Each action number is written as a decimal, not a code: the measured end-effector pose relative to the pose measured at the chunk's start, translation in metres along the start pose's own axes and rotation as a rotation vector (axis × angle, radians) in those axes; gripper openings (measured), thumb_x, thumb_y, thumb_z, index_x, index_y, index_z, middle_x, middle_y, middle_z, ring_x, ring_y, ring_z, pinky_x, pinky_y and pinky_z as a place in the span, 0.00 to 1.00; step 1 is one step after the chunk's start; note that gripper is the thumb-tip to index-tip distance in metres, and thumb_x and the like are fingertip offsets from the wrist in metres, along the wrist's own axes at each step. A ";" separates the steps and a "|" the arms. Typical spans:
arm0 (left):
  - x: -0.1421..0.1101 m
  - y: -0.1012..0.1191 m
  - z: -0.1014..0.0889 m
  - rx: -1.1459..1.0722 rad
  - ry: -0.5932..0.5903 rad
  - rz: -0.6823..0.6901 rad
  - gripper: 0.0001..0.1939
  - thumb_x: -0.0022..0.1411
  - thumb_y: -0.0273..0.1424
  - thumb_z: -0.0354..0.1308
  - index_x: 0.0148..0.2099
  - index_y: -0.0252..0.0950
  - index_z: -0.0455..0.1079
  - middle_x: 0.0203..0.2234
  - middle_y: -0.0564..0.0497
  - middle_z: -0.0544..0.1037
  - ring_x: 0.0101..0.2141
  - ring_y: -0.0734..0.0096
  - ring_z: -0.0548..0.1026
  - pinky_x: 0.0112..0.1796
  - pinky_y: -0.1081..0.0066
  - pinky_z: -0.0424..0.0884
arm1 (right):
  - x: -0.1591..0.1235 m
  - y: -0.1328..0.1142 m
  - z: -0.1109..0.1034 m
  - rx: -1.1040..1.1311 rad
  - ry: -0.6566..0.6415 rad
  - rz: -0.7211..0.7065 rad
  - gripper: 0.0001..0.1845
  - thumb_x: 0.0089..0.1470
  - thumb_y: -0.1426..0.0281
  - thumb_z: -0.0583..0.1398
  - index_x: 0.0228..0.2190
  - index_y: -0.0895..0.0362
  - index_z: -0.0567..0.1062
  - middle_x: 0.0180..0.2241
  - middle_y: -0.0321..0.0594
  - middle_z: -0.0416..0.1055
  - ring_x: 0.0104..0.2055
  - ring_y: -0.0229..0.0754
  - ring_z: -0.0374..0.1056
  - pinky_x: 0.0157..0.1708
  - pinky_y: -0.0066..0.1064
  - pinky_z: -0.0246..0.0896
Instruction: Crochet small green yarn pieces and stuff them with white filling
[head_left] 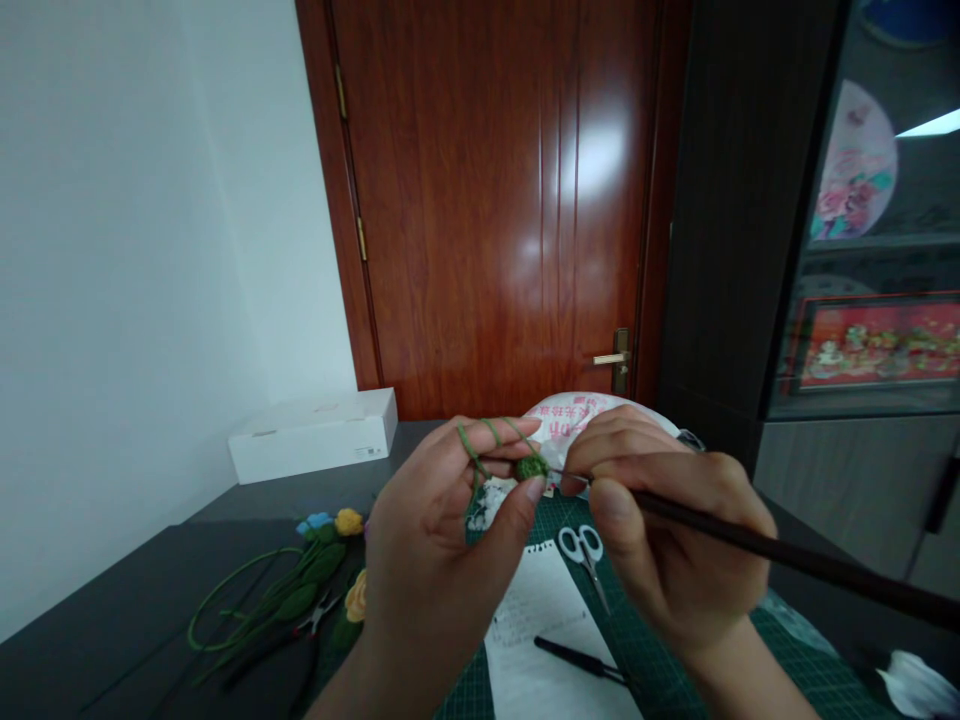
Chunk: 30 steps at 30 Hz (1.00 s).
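Note:
My left hand (450, 510) pinches a small green crochet piece (532, 467) between thumb and fingertips. Green yarn (471, 448) runs over and around the fingers of that hand. In my right hand (667, 510) is a crochet hook (780, 548) with a long dark handle, gripped like a pen. Its thin metal tip meets the right side of the green piece; whether it sits inside a stitch is too small to tell. Both hands are raised over the desk, close together.
Below lie a notepad sheet (536, 600), a black pen (577, 660), scissors (592, 565) and a green cutting mat (675, 650). Crocheted flowers with green stems (300, 590) and pliers (319, 612) rest at left. Behind stand a white box (315, 435) and a white printed bag (570, 410).

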<state>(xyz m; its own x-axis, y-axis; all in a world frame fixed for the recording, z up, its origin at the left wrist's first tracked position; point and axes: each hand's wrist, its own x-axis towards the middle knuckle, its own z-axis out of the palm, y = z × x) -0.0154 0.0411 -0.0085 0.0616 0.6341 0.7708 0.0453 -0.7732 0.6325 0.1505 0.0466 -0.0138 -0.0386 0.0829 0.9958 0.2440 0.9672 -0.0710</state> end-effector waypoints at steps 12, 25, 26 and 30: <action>-0.002 0.011 0.016 -0.329 0.091 -0.185 0.15 0.55 0.21 0.71 0.46 0.34 0.80 0.34 0.51 0.83 0.34 0.74 0.81 0.38 0.78 0.79 | -0.008 0.008 0.001 -0.109 0.125 -0.273 0.08 0.66 0.73 0.57 0.35 0.54 0.75 0.30 0.39 0.79 0.31 0.43 0.76 0.34 0.42 0.75; -0.003 0.013 0.017 -0.550 0.028 -0.319 0.16 0.56 0.22 0.71 0.47 0.34 0.78 0.31 0.54 0.79 0.29 0.76 0.81 0.33 0.78 0.78 | -0.015 0.017 0.012 -0.019 0.281 -0.289 0.08 0.65 0.74 0.60 0.45 0.51 0.75 0.31 0.36 0.80 0.30 0.44 0.76 0.32 0.45 0.75; -0.003 0.013 0.017 -0.563 0.022 -0.328 0.16 0.56 0.22 0.71 0.47 0.34 0.77 0.31 0.53 0.79 0.29 0.75 0.81 0.33 0.78 0.78 | -0.015 0.017 0.012 -0.008 0.292 -0.271 0.09 0.64 0.74 0.60 0.44 0.51 0.75 0.31 0.36 0.79 0.30 0.44 0.76 0.32 0.45 0.75; -0.002 0.013 0.018 -0.611 0.011 -0.358 0.17 0.55 0.23 0.72 0.48 0.33 0.77 0.31 0.53 0.79 0.28 0.74 0.80 0.34 0.76 0.77 | -0.018 0.013 0.013 0.004 0.306 -0.220 0.08 0.64 0.76 0.61 0.42 0.51 0.76 0.31 0.36 0.78 0.31 0.44 0.76 0.33 0.45 0.74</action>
<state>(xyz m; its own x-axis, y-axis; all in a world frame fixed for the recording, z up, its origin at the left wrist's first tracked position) 0.0027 0.0296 -0.0034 0.1376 0.8514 0.5061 -0.5070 -0.3784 0.7744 0.1416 0.0612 -0.0332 0.2017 -0.2020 0.9584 0.2580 0.9549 0.1470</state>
